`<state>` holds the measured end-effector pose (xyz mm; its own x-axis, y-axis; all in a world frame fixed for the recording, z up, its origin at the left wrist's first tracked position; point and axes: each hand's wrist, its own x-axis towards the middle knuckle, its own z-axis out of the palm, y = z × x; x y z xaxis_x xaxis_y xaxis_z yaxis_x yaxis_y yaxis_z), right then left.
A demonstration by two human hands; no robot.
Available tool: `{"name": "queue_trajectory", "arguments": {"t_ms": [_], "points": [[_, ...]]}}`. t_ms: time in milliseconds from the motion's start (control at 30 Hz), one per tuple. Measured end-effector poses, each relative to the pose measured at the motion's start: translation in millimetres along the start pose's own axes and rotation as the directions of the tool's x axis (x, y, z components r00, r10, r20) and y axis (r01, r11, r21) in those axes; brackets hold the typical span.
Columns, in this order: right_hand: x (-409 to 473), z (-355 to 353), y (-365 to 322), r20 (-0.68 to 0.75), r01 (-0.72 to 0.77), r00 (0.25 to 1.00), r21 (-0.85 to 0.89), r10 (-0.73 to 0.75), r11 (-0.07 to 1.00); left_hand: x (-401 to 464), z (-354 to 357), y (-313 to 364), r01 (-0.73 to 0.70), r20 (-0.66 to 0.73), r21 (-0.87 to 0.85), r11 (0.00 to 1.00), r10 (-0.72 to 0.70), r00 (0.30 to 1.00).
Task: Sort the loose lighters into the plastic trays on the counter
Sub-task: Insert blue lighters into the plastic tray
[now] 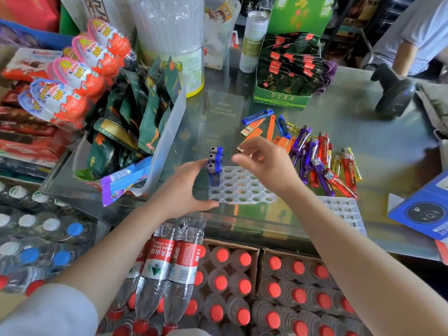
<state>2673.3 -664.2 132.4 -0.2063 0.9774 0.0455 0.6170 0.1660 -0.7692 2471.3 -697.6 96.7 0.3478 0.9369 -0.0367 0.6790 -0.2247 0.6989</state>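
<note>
A white plastic tray (244, 187) with round holes lies on the glass counter. Three blue lighters (214, 163) stand upright in its far left holes. My left hand (184, 187) grips the tray's left side, thumb at the near corner and fingers beside the blue lighters. Above the tray's far edge hovers my right hand (264, 163), fingers loosely curled and holding nothing. Loose lighters lie to the right: orange ones (270, 128), blue ones (257, 116), purple ones (308, 154), red ones (339, 180) and yellow ones (355, 169). A second tray (344, 212) with rectangular slots lies at the near right.
A clear bin of snack packets (135, 122) and chocolate eggs (80, 71) crowd the left. A green box of sachets (286, 76) stands behind the lighters, a barcode scanner (392, 90) at the far right, a blue box (426, 212) at the right edge. Bottled water (225, 287) sits below the counter.
</note>
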Motion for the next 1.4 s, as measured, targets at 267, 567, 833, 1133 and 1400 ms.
{"name": "queue_trajectory", "arguments": {"t_ms": [267, 567, 833, 1133, 1400], "points": [[71.7, -10.7, 35.5, -0.156, -0.017, 0.987, -0.294, -0.031, 0.956, 9.1, 0.8, -4.7, -0.019, 0.020, -0.007, 1.000, 0.019, 1.000], [106.5, -10.3, 52.9, -0.068, 0.014, 0.994, -0.674, -0.081, 0.738, 12.2, 3.2, -8.9, -0.016, 0.031, 0.017, 1.000, 0.015, 0.999], [72.8, -12.1, 28.0, -0.058, 0.198, 0.966, -0.453, -0.251, 0.869, 9.8, 4.2, -7.4, -0.028, 0.020, 0.012, 1.000, 0.027, 0.999], [-6.9, -14.2, 6.1, 0.211, -0.334, 0.937, 0.301, 0.279, 0.893, -5.9, 10.9, -0.1, -0.039, -0.038, 0.037, 0.999, 0.040, 0.998], [-54.6, -8.1, -16.1, 0.271, -0.185, 0.954, 0.183, 0.132, 0.966, -21.2, 18.2, 3.0, 0.004, -0.139, 0.048, 0.999, 0.003, 0.990]]}}
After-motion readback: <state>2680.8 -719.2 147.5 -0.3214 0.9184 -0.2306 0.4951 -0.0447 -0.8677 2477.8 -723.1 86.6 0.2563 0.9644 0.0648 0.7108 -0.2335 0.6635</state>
